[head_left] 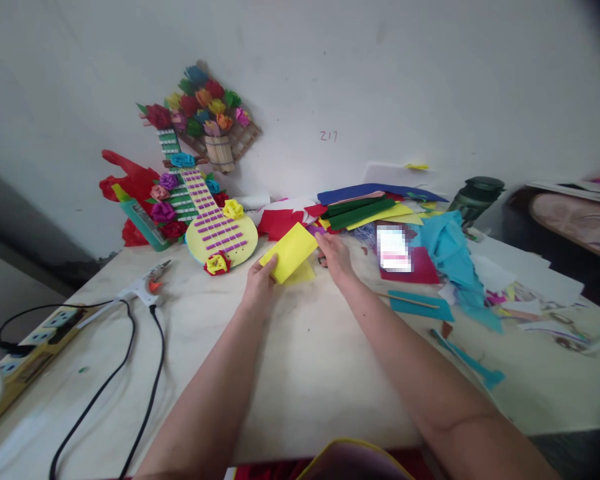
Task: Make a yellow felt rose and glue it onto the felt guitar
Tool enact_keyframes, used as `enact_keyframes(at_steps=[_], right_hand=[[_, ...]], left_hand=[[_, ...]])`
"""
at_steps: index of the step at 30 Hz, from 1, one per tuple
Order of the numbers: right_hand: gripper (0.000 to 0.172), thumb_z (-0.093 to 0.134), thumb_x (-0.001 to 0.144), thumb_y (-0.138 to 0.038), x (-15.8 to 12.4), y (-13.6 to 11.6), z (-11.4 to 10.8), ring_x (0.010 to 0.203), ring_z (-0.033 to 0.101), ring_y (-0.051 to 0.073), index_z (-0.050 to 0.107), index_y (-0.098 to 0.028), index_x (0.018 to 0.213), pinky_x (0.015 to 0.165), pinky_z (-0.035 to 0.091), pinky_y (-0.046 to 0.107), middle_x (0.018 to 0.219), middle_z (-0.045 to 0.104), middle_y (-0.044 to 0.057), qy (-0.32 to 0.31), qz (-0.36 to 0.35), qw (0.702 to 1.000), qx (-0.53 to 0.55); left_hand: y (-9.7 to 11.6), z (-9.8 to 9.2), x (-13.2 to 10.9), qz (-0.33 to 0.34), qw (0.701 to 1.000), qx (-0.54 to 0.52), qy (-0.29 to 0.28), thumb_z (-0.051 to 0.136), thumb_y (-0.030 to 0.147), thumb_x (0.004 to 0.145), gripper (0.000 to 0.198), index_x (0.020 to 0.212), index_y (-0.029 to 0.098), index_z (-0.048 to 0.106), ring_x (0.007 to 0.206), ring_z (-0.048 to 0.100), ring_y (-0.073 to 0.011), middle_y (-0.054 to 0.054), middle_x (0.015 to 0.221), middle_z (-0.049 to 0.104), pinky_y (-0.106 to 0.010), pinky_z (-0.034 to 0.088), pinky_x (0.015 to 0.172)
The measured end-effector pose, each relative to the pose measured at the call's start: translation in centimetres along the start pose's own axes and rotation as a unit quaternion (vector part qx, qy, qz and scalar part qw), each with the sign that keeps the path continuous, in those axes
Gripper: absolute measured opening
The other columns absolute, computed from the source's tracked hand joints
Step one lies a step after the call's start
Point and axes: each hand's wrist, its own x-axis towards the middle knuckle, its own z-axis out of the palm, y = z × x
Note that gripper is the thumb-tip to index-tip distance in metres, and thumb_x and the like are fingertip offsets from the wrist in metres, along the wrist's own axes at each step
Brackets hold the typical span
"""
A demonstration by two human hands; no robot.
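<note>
Clock positions refer to the yellow sheet [290,253], with 12 o'clock toward the wall [405,87]. The yellow sheet is in front of the person, tilted above the table [300,360]. The left hand [261,280], at 8 o'clock, pinches the lower-left edge of the sheet: the thumb lies flat on the upper face and the other fingers are hidden behind it. The right hand [336,257], at 3 o'clock, has its fingertips at the right corner; whether they are closed on the sheet cannot be determined. A further yellow area shows below the sheet; whether it is a separate piece is unclear. At 12 o'clock, just behind the sheet, lies red paper [275,224]. A guitar-shaped craft piece [220,233] stands between 9 and 10 o'clock, with a green glue bottle [145,220] leaning beyond it. A white glue gun [141,288] rests between 8 and 9 o'clock. A stack of coloured paper [363,210] lies at 2 o'clock. A dark red sheet [425,268] and crumpled light-blue material [445,247] lie near 3 o'clock. Between 3 and 4 o'clock, a thin stick [415,301] rests on a teal strip [417,311].
</note>
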Motion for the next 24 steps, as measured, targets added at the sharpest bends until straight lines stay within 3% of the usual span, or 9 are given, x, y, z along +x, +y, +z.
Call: enact_keyframes(at_steps=[3,5,10,16,18,21,24], right_hand=[[0.037,0.052,0.069,-0.051,-0.4,0.6,1.3,0.057,0.058,0.013,0.056,-0.016,0.079,0.041,0.040,0.020,0.069,0.062,0.004,-0.095,0.102,0.977,0.162],[0.030,0.060,0.065,-0.043,-0.6,0.9,1.8,0.053,0.057,0.011,0.057,-0.014,0.073,0.038,0.038,0.018,0.066,0.062,0.003,-0.093,0.120,0.966,0.211],[0.019,0.062,0.060,-0.031,-0.5,1.4,1.6,0.047,0.053,0.009,0.060,-0.014,0.068,0.035,0.034,0.016,0.059,0.061,0.001,-0.049,0.110,0.970,0.209],[0.021,0.061,0.061,-0.036,-0.1,1.9,0.9,0.041,0.046,0.007,0.057,-0.015,0.063,0.034,0.030,0.017,0.049,0.053,-0.003,-0.060,0.078,0.980,0.171],[0.023,0.059,0.063,-0.038,-0.1,2.0,0.9,0.040,0.044,0.006,0.055,-0.016,0.065,0.033,0.028,0.017,0.053,0.054,-0.003,-0.034,0.071,0.984,0.161],[0.027,0.055,0.067,-0.044,-0.3,1.8,1.1,0.037,0.041,0.005,0.049,-0.018,0.065,0.033,0.030,0.016,0.054,0.052,-0.004,0.033,0.066,0.987,0.143],[0.033,0.053,0.068,-0.050,-0.9,0.9,1.7,0.039,0.045,0.006,0.048,-0.017,0.063,0.035,0.035,0.017,0.054,0.053,-0.002,-0.006,0.061,0.982,0.179]], left_hand=[[0.1,0.1,0.1,-0.022,0.999,-0.024,-0.007,0.063,0.031,0.066,0.036,0.096,0.012,0.057,0.090,0.060,-0.0232,-0.012,0.104,0.062,-0.032,0.050,0.074],[0.1,0.1,0.2,-0.050,0.999,-0.020,-0.003,0.059,0.032,0.069,0.033,0.095,0.012,0.058,0.090,0.060,-0.0247,-0.012,0.102,0.062,-0.033,0.050,0.071],[0.3,-0.3,0.2,-0.084,0.995,0.040,-0.024,0.057,0.035,0.068,0.030,0.089,0.013,0.060,0.079,0.062,-0.0240,-0.011,0.090,0.065,-0.032,0.051,0.060],[0.6,-0.6,-0.1,-0.091,0.986,0.106,-0.090,0.067,0.035,0.061,0.036,0.086,0.010,0.062,0.067,0.062,-0.0199,-0.010,0.080,0.065,-0.030,0.049,0.058],[0.5,-0.4,0.0,-0.046,0.987,0.134,-0.079,0.065,0.039,0.062,0.040,0.090,0.010,0.062,0.071,0.061,-0.0201,-0.010,0.082,0.065,-0.030,0.049,0.061],[0.3,0.0,-0.1,0.083,0.974,0.211,-0.014,0.059,0.041,0.068,0.040,0.097,0.014,0.062,0.084,0.059,-0.0212,-0.007,0.089,0.065,-0.030,0.046,0.072],[0.1,0.5,-0.5,0.178,0.935,0.307,0.016,0.055,0.034,0.072,0.037,0.105,0.019,0.061,0.097,0.055,-0.0224,-0.004,0.099,0.064,-0.031,0.041,0.084]])
